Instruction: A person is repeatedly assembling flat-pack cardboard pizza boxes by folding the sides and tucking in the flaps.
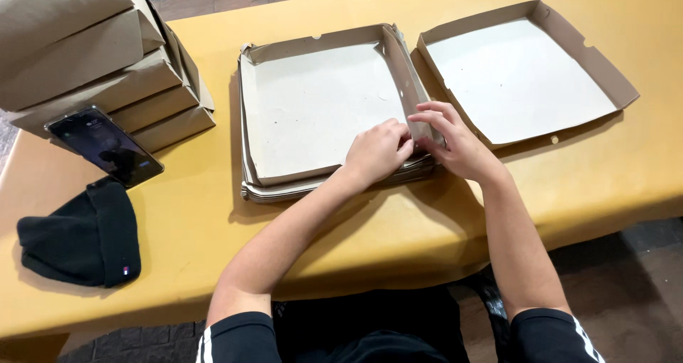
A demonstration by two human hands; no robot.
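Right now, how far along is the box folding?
Done: a stack of closed cardboard boxes stands at the table's left, and one folded open tray lies at the right. In hand: the left hand and right hand pinch the near right corner of the top tray. Left: flat blanks stacked under that tray.

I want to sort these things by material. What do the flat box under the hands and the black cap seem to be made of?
The flat box looks like thin cardboard: matte, pale grey inside, brown at its folded walls. Both the left hand and the right hand pinch its corner. The black cap looks like soft knitted fabric, limp and ribbed.
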